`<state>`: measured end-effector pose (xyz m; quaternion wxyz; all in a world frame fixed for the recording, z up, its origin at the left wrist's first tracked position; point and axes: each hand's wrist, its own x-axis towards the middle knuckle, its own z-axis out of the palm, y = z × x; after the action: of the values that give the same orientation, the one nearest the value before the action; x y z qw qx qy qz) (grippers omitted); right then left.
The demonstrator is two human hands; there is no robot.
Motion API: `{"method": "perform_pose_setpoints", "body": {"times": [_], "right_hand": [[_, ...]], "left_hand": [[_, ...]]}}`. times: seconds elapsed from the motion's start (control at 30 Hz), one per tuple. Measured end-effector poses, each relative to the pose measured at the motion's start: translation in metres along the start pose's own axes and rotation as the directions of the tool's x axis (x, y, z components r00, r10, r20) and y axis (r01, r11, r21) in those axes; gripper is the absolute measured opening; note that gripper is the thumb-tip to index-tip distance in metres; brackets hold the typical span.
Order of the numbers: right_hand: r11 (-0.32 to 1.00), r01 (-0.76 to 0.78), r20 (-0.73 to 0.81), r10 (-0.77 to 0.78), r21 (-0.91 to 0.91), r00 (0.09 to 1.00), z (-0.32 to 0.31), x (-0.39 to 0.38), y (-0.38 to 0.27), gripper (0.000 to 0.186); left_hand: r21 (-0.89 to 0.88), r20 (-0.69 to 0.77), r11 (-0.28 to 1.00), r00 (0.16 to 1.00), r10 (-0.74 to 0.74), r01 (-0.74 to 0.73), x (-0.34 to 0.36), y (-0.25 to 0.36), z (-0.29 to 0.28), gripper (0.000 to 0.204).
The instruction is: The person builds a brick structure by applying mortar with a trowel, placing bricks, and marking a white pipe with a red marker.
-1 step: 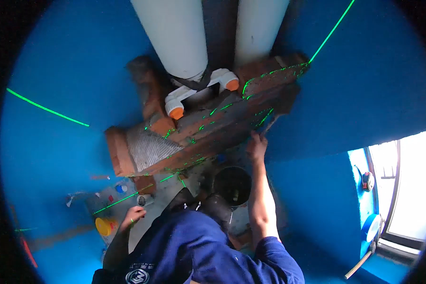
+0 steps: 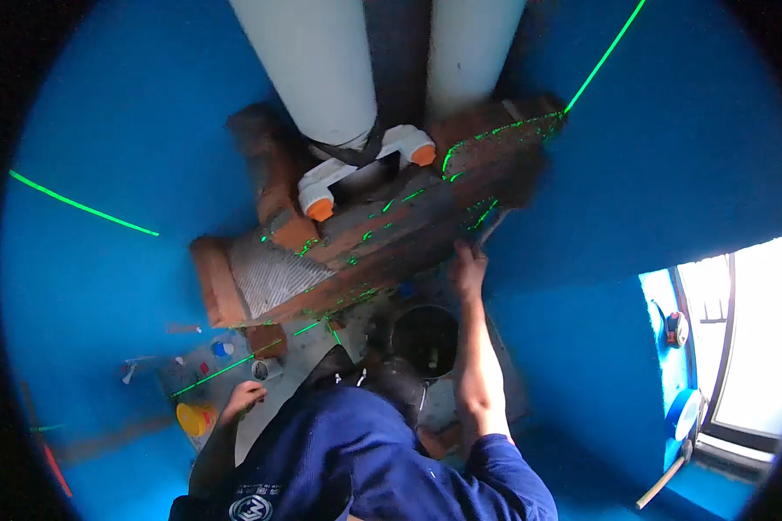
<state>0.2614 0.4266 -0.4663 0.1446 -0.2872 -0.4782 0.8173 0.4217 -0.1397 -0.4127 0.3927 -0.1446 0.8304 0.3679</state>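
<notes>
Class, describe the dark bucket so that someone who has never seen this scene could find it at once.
Find the long brick structure crossing mid-picture. Below it, just left of the right forearm, stands a round bucket. Its wide dark mouth sets it apart from the smaller yellow tub near the left hand.

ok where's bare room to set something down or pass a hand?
Set down: floor between left forearm and blue shirt. Pass a hand: maybe the dark gap between the two pipes, depth unclear. Crowded: around left hand, with yellow tub and white cylinder.
</notes>
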Motion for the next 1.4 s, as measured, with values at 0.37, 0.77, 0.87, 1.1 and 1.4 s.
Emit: {"method": "perform_pose_setpoints", "body": {"times": [0.37, 0.77, 0.87, 1.1, 1.4], "right_hand": [[0.985, 0.05, 0.035, -0.045, -0.167, 0.998, 0.041, -0.056, 0.077, 0.028], [0.968, 0.044, 0.045, -0.034, -0.246, 0.998, 0.084, -0.118, 0.105, 0.025], [0.924, 0.067, -0.015, -0.078, -0.377, 0.997, 0.085, -0.125, 0.107, 0.026], [0.699, 0.33, 0.036, -0.4, -0.634, 0.916, 0.097, -0.127, 0.11, 0.032], [0.503, 0.344, 0.055, -0.503, -0.793, 0.863, 0.047, -0.152, 0.167, 0.026]], "left_hand": [[0.198, 0.023, 0.98, 0.999, 0.025, -0.029, 0.048, 0.012, -0.052, 0.022], [0.042, 0.062, 0.994, 0.994, 0.093, -0.096, 0.089, 0.047, -0.045, 0.023], [0.066, 0.118, 0.991, 0.987, 0.108, -0.117, 0.094, 0.05, -0.045, 0.023], [0.079, 0.122, 0.994, 0.99, 0.071, -0.08, 0.11, 0.036, -0.049, 0.024], [0.073, 0.108, 0.996, 0.994, 0.036, -0.044, 0.124, 0.022, -0.042, 0.029]]}}
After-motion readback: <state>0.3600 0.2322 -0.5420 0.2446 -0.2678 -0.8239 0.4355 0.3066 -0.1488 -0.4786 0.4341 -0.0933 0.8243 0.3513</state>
